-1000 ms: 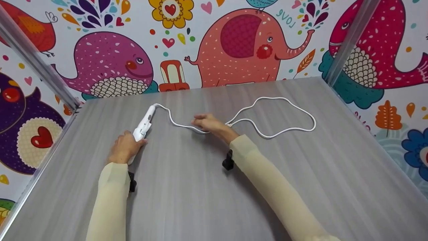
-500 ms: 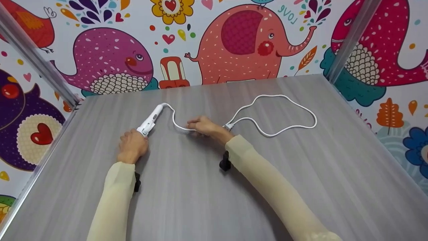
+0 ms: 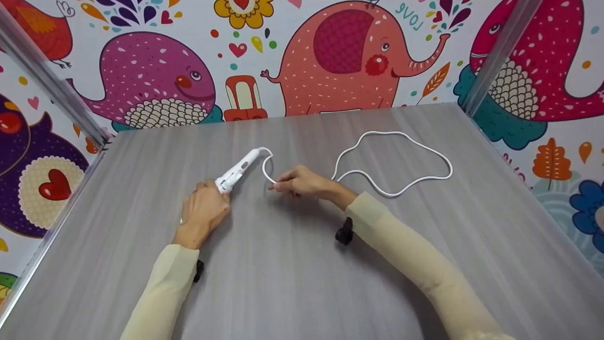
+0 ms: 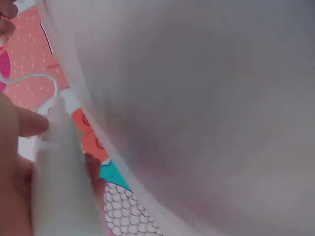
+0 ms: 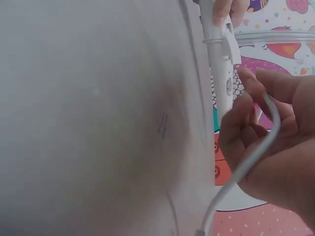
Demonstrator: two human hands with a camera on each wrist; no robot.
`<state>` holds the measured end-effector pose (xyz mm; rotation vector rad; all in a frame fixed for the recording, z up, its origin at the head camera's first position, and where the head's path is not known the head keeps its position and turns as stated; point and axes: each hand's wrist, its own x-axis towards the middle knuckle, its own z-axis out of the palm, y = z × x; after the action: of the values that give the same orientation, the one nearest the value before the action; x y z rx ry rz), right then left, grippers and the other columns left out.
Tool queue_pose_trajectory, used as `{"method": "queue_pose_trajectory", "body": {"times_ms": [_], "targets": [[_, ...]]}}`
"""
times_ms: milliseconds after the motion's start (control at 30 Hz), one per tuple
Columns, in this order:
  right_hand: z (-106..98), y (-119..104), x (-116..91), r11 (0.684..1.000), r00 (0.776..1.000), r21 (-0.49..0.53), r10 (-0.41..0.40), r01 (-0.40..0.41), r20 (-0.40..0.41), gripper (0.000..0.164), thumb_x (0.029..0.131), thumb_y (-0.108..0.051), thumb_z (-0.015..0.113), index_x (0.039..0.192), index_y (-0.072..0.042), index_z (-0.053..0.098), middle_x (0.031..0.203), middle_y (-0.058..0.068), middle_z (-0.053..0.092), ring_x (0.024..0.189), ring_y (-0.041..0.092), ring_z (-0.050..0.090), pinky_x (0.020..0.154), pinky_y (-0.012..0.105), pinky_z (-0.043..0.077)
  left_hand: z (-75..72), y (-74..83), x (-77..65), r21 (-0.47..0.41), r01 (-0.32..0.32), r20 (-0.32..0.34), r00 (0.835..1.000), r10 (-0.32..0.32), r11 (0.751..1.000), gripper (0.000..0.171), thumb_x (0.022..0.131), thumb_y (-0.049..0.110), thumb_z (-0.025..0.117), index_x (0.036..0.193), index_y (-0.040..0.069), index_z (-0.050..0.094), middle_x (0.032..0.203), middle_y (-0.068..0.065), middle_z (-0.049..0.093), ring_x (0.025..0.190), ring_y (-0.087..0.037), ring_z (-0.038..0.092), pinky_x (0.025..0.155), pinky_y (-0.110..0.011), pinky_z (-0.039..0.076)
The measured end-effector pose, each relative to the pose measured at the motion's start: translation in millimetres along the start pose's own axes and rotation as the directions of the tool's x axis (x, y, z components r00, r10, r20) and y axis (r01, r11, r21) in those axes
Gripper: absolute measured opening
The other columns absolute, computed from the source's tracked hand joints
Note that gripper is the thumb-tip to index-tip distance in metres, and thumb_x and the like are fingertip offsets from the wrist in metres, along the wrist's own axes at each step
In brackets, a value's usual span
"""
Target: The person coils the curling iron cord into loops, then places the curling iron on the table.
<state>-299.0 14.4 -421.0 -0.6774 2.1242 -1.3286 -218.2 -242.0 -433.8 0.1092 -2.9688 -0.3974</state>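
A white curling iron [image 3: 240, 169] points up and to the right, its cord end farthest from me. My left hand [image 3: 206, 210] grips it around the lower part, hiding most of that section. In the right wrist view, a small lever and a button show on the side of the iron [image 5: 221, 59]. My right hand [image 3: 304, 183] pinches the white cord [image 5: 275, 128] between thumb and fingers, a short way from the iron. Between hand and iron the cord bends in a small curve. Beyond the right hand, the rest of the cord [image 3: 383, 132] lies in a wide loop.
The grey wood-grain table [image 3: 283, 283] runs back to a wall [image 3: 250, 61] printed with cartoon animals. Metal posts [image 3: 500, 56] stand at both back corners. A black wrist camera [image 3: 345, 231] hangs under the right sleeve.
My left hand has carried the curling iron to the right, tilting it further that way. My right hand has shifted slightly right with the cord, and the cord's slack beside the iron has tightened into a smaller bend.
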Motion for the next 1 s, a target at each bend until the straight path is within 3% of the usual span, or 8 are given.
{"method": "queue_pose_trajectory", "body": {"times_ms": [133, 233, 400, 500, 667, 800, 1000], "targets": [[-6.1, 0.9, -16.1, 0.997, 0.997, 0.039, -0.069, 0.068, 0.036, 0.037, 0.098, -0.010, 0.060, 0.135, -0.007, 0.063, 0.102, 0.022, 0.063, 0.069, 0.010, 0.053, 0.061, 0.024, 0.044, -6.0, 11.3, -1.7, 0.013, -0.044, -0.035, 0.998, 0.045, 0.999, 0.049, 0.098, 0.041, 0.054, 0.105, -0.007, 0.055, 0.086, -0.022, 0.059, 0.068, -0.035, 0.060, 0.062, -0.052, 0.049], [-9.1, -0.5, -28.7, 0.993, 0.994, 0.068, -0.103, 0.100, 0.040, 0.044, 0.097, -0.005, 0.057, 0.140, -0.009, 0.058, 0.111, 0.025, 0.066, 0.077, 0.014, 0.058, 0.065, 0.024, 0.048, -11.5, 20.8, -2.5, 0.020, -0.061, -0.039, 0.997, 0.061, 0.998, 0.057, 0.097, 0.051, 0.057, 0.108, -0.005, 0.055, 0.084, -0.019, 0.058, 0.065, -0.029, 0.056, 0.060, -0.047, 0.048], [-11.7, -6.1, -50.1, 0.988, 0.994, 0.117, -0.104, 0.102, 0.011, 0.039, 0.100, -0.021, 0.059, 0.138, -0.014, 0.061, 0.107, 0.010, 0.070, 0.091, 0.020, 0.064, 0.074, 0.027, 0.052, -18.9, 36.9, -3.8, 0.018, -0.086, -0.070, 0.994, 0.087, 0.996, 0.063, 0.092, 0.058, 0.062, 0.108, -0.003, 0.056, 0.081, -0.017, 0.058, 0.063, -0.028, 0.054, 0.056, -0.041, 0.045], [-11.1, -9.9, -60.5, 0.972, 0.994, 0.207, -0.104, 0.108, -0.029, 0.040, 0.103, -0.030, 0.055, 0.136, -0.009, 0.060, 0.100, 0.001, 0.070, 0.092, 0.017, 0.068, 0.082, 0.030, 0.055, -21.4, 45.4, -4.8, 0.010, -0.106, -0.079, 0.991, 0.107, 0.994, 0.065, 0.090, 0.060, 0.065, 0.111, -0.001, 0.057, 0.082, -0.017, 0.059, 0.063, -0.027, 0.054, 0.055, -0.038, 0.044], [-11.9, -13.3, -76.7, 0.899, 0.994, 0.427, -0.073, 0.102, -0.085, 0.046, 0.107, -0.028, 0.042, 0.141, 0.002, 0.048, 0.091, -0.002, 0.071, 0.090, 0.015, 0.072, 0.090, 0.032, 0.056, -21.6, 59.7, -6.8, 0.024, -0.172, -0.081, 0.982, 0.173, 0.985, 0.061, 0.090, 0.057, 0.066, 0.109, -0.001, 0.060, 0.082, -0.017, 0.061, 0.061, -0.026, 0.053, 0.055, -0.037, 0.045], [-18.8, -13.7, -87.2, 0.831, 0.990, 0.554, 0.029, 0.055, -0.141, 0.047, 0.109, -0.033, 0.034, 0.143, -0.001, 0.043, 0.085, 0.000, 0.068, 0.082, 0.015, 0.070, 0.086, 0.031, 0.055, -20.5, 73.0, -9.7, 0.046, -0.198, -0.117, 0.972, 0.202, 0.979, 0.055, 0.093, 0.051, 0.064, 0.105, -0.003, 0.061, 0.080, -0.017, 0.061, 0.060, -0.025, 0.052, 0.054, -0.038, 0.046], [-39.3, -9.9, -96.9, 0.686, 0.939, 0.726, 0.211, 0.056, -0.272, 0.032, 0.108, -0.025, 0.032, 0.125, -0.007, 0.054, 0.068, -0.003, 0.055, 0.054, 0.012, 0.053, 0.062, 0.026, 0.047, -12.8, 98.1, -14.0, 0.062, -0.224, -0.187, 0.955, 0.231, 0.973, 0.050, 0.096, 0.048, 0.064, 0.101, -0.002, 0.063, 0.077, -0.014, 0.060, 0.057, -0.022, 0.050, 0.051, -0.036, 0.044]]}}
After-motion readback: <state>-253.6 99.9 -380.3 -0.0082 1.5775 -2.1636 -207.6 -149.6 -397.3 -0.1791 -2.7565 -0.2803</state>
